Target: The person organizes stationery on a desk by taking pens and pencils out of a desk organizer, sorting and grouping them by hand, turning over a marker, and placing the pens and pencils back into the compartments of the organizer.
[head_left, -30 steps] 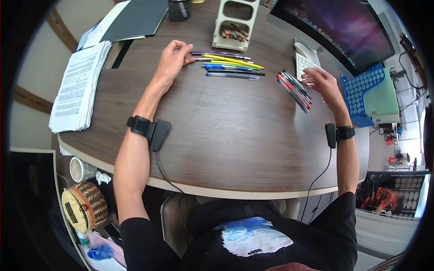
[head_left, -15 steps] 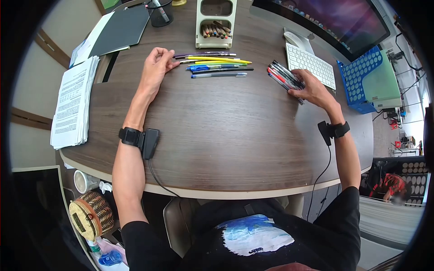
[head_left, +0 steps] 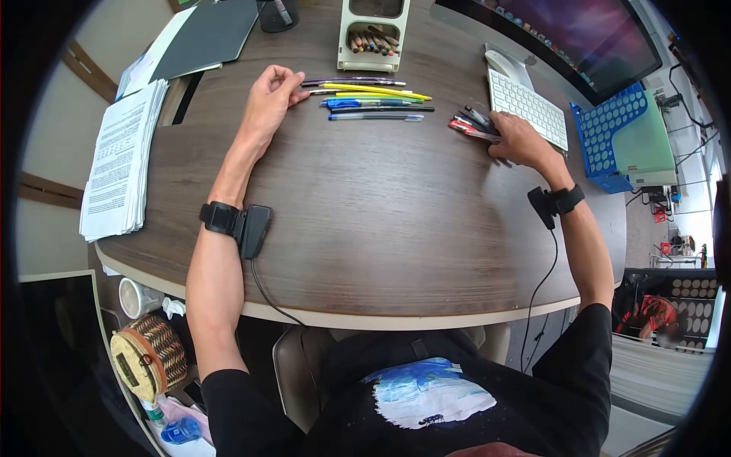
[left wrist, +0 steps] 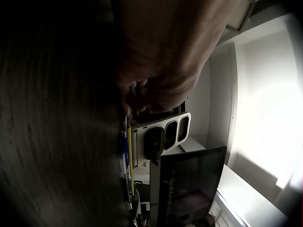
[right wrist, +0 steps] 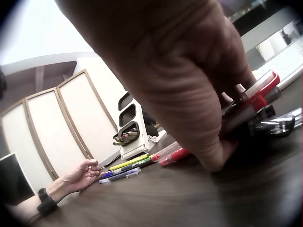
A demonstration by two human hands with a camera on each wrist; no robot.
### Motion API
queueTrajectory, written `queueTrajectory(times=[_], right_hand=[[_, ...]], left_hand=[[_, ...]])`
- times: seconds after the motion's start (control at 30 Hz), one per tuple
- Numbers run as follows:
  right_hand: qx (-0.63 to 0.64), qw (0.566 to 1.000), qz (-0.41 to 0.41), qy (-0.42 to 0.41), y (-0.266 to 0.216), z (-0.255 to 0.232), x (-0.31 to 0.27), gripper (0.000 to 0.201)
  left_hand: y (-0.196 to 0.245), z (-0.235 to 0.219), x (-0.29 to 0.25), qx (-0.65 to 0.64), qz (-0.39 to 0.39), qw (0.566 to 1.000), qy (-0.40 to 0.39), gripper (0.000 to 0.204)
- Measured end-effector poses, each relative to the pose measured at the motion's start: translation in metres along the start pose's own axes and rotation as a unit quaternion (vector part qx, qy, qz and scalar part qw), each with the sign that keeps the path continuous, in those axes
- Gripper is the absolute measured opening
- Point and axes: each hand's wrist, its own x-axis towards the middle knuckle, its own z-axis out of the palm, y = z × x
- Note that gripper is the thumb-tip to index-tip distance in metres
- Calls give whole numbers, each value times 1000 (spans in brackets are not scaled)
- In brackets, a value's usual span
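Observation:
Several pens lie side by side in a row (head_left: 377, 103) on the table, among them purple, yellow, blue and black ones. At the row's left end rests my left hand (head_left: 268, 97), its loosely bent fingertips right at the pen ends. My right hand (head_left: 523, 141) grips a bundle of black and red pens (head_left: 470, 124), with thumb and fingers around it, low over the table. In the right wrist view, a red pen clip (right wrist: 265, 92) and clear caps stick out beside the fingers. The palm hides the middle of the bundle.
A white holder (head_left: 373, 65) with pencils stands behind the row. Right of it are a keyboard (head_left: 529, 107), a mouse (head_left: 499, 65), a monitor (head_left: 563, 38) and a blue file rack (head_left: 598, 145). Stacked papers (head_left: 122, 164) lie at the left; a black mesh cup (head_left: 279, 17) stands at the back.
My right hand has come down from beside the black and red pens, closed around them and turned the bundle. The left hand keeps its place at the row's left end.

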Motion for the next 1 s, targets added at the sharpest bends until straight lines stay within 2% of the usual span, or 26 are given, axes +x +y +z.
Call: queueTrajectory(times=[0.03, 0.1, 0.13, 0.17, 0.2, 0.23, 0.27, 0.3, 0.33, 0.37, 0.43, 0.47, 0.5, 0.57, 0.73, 0.9, 1.0], right_hand=[[-2, 1000, 0, -1, -1, 3, -1, 40], [6, 998, 64, 1, -5, 3, -2, 36], [3, 998, 62, 4, -3, -3, -1, 36], [181, 976, 112, -40, -3, -9, -1, 37], [353, 918, 158, -86, -2, -11, -1, 37], [352, 919, 157, -88, -4, -9, -3, 37], [542, 826, 138, -66, -13, -7, -6, 32], [708, 696, 114, -39, -17, -5, -10, 26], [777, 623, 64, -61, -14, -1, -11, 31], [778, 622, 66, -59, -21, 0, -14, 31], [846, 524, 86, -42, -42, -2, -17, 44], [878, 470, 57, -74, -43, 2, -15, 53], [897, 431, 50, -85, -47, 6, -16, 52], [917, 381, 49, -107, -55, 8, -20, 53], [931, 335, 4, -148, -79, 12, -21, 60], [921, 364, 3, -141, -109, -1, -22, 61], [920, 373, 21, -121, -127, 0, -20, 51]], left_hand=[[1, 2, -2, -2, 0, 1000, 0, 20], [2, 2, -1, 7, -7, 1000, 11, 20], [3, 1, 1, 6, -2, 1000, 14, 20], [1, 1, 1, 2, 1, 1000, 7, 20], [-1, 0, 2, -1, 2, 1000, 0, 21], [-5, -2, 2, -2, 0, 1000, 1, 21], [-3, -1, 1, 9, -1, 1000, 4, 21], [-1, 0, 1, 20, -2, 1000, 5, 21], [1, 1, -1, 20, -4, 1000, 3, 21], [3, 2, -2, 20, -6, 1000, 4, 20], [5, 3, -3, 19, -5, 1000, 2, 20], [4, 2, -2, 19, -9, 1000, 6, 20], [3, 2, -1, 18, -13, 1000, 12, 20], [1, 1, 2, 14, -4, 1000, 9, 20], [0, 0, 0, 22, -4, 1000, 2, 20], [0, 1, 0, 21, -8, 1000, 12, 19], [-1, 0, 2, 12, 6, 1000, 14, 16]])
